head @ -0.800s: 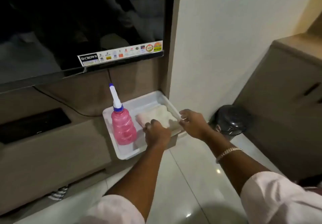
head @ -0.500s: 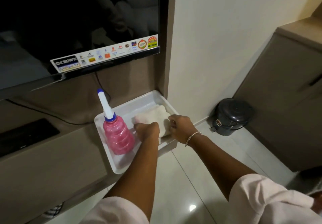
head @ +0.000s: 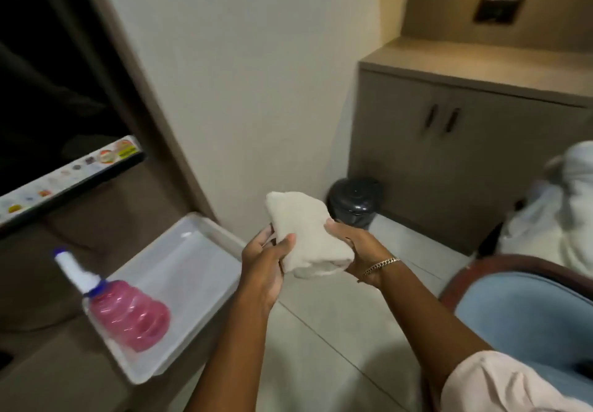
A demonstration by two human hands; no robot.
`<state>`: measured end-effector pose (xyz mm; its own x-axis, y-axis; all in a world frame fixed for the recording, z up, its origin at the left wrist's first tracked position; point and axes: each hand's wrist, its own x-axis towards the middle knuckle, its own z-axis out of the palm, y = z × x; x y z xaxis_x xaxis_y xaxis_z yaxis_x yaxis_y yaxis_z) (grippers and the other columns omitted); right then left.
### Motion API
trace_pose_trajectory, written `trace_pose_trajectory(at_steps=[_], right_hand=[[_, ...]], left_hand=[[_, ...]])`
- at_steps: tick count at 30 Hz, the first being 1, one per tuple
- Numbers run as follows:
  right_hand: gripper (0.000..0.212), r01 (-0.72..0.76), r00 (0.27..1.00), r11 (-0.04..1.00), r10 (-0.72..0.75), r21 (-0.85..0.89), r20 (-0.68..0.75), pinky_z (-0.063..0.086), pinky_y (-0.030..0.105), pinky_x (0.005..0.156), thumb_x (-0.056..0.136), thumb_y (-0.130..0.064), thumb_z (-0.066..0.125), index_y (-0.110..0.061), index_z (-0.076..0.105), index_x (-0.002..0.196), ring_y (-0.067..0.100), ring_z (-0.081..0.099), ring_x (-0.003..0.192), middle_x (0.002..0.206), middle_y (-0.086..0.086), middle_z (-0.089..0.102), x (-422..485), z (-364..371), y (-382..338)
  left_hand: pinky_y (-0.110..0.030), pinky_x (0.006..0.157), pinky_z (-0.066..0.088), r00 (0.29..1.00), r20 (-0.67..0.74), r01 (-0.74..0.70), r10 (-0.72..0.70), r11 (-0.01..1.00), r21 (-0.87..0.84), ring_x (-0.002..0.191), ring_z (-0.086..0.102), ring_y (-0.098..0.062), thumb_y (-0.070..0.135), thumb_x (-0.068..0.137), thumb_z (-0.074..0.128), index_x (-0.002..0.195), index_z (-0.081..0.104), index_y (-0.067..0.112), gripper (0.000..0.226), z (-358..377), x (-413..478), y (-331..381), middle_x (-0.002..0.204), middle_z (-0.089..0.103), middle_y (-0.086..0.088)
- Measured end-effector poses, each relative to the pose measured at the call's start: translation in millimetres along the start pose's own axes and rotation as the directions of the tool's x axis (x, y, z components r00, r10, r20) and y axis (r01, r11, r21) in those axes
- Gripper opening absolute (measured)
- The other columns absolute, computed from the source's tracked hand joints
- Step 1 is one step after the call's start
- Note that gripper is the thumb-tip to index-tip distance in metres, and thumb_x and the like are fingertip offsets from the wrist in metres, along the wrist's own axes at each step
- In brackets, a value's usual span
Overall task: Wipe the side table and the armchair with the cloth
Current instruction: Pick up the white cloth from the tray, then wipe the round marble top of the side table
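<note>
A folded cream cloth (head: 305, 228) is held in mid-air over the tiled floor, clear of the white tray (head: 179, 267). My left hand (head: 266, 260) grips its left edge with the thumb on top. My right hand (head: 356, 248), with a chain bracelet at the wrist, holds its right side from below. The armchair (head: 526, 309), with a blue seat and dark wooden rim, shows at the lower right. No side table is in view.
A pink spray bottle (head: 128, 315) with a white nozzle stands on the tray, on a low brown shelf under a television (head: 57, 90). A black pedal bin (head: 354, 201) sits by a brown cabinet (head: 449, 155). White fabric (head: 558, 206) lies behind the armchair.
Both hands lifted the cloth out of the tray and brought it right, over the floor. The view swung right, bringing the armchair and cabinet into sight.
</note>
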<state>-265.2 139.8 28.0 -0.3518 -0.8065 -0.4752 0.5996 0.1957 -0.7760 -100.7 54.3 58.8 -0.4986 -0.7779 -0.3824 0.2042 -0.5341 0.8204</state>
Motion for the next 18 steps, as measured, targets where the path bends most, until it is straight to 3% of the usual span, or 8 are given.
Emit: trace_pose_trajectory(at_steps=[3,6,8,11,13,16,18], right_hand=[[0.059,0.029,0.991,0.999,-0.023,0.04,-0.129,0.06,0.043,0.085,0.068,-0.034,0.087,-0.002,0.07,0.115,0.033,0.073,0.103,0.114,0.019,0.075,-58.4,-83.6,1.9],[0.05,0.101,0.95,0.994,-0.085,0.039,-0.301,0.06,0.04,0.082,0.075,-0.017,0.082,0.005,0.066,0.118,0.033,0.072,0.098,0.12,0.024,0.07,-136.3,-173.5,14.7],[0.041,0.139,0.907,0.99,-0.116,0.028,-0.406,0.061,0.043,0.083,0.08,-0.008,0.076,0.007,0.065,0.116,0.034,0.071,0.097,0.122,0.027,0.068,-193.1,-234.9,25.8],[0.041,0.183,0.81,0.983,-0.134,0.029,-0.571,0.055,0.055,0.096,0.078,-0.012,0.078,0.008,0.066,0.112,0.041,0.068,0.106,0.12,0.028,0.069,-279.6,-315.0,45.0],[0.043,0.218,0.708,0.975,-0.128,0.042,-0.695,0.057,0.052,0.093,0.075,-0.023,0.081,0.0,0.067,0.109,0.035,0.071,0.102,0.115,0.021,0.073,-331.1,-366.7,60.4],[0.033,0.256,0.506,0.966,-0.112,0.025,-0.855,0.059,0.026,0.065,0.075,-0.024,0.084,-0.022,0.06,0.097,0.014,0.07,0.086,0.099,-0.001,0.071,-399.6,-434.4,97.3],[0.046,0.234,0.346,0.972,-0.098,-0.015,-0.933,0.055,0.023,0.067,0.075,-0.02,0.084,-0.018,0.057,0.113,0.013,0.067,0.089,0.108,0.0,0.068,-437.6,-477.7,127.0]], left_hand=[[-0.043,0.09,0.061,0.99,0.12,0.059,-0.078,0.986,0.155,0.112,0.069,-0.035,-0.009,0.081,0.07,0.135,0.055,-0.004,0.056,56.3,-21.2,-54.5,0.126,0.071,-0.019],[-0.032,0.073,0.065,0.958,0.242,0.076,-0.155,0.949,0.304,0.088,0.077,-0.022,-0.012,0.082,0.066,0.133,0.058,-0.003,0.053,125.5,-59.4,-122.7,0.108,0.076,-0.01],[-0.033,0.076,0.064,0.93,0.306,0.081,-0.205,0.925,0.372,0.082,0.076,-0.02,-0.015,0.082,0.063,0.132,0.058,-0.003,0.052,175.5,-93.4,-175.4,0.108,0.074,-0.012],[-0.039,0.084,0.061,0.858,0.4,0.109,-0.321,0.877,0.468,0.094,0.07,-0.03,-0.014,0.084,0.062,0.134,0.055,-0.006,0.052,238.3,-148.2,-258.8,0.12,0.067,-0.021],[-0.034,0.077,0.062,0.801,0.439,0.131,-0.406,0.835,0.534,0.09,0.07,-0.026,-0.014,0.085,0.061,0.135,0.055,-0.005,0.051,275.0,-181.6,-312.9,0.12,0.067,-0.021],[-0.031,0.071,0.063,0.72,0.477,0.123,-0.504,0.769,0.628,0.096,0.069,-0.032,-0.014,0.083,0.065,0.135,0.056,-0.003,0.054,321.4,-232.9,-390.2,0.122,0.068,-0.023],[-0.03,0.068,0.064,0.681,0.476,0.107,-0.557,0.718,0.688,0.098,0.069,-0.032,-0.012,0.081,0.069,0.135,0.057,-0.003,0.056,348.8,-261.7,-442.5,0.12,0.07,-0.022]])
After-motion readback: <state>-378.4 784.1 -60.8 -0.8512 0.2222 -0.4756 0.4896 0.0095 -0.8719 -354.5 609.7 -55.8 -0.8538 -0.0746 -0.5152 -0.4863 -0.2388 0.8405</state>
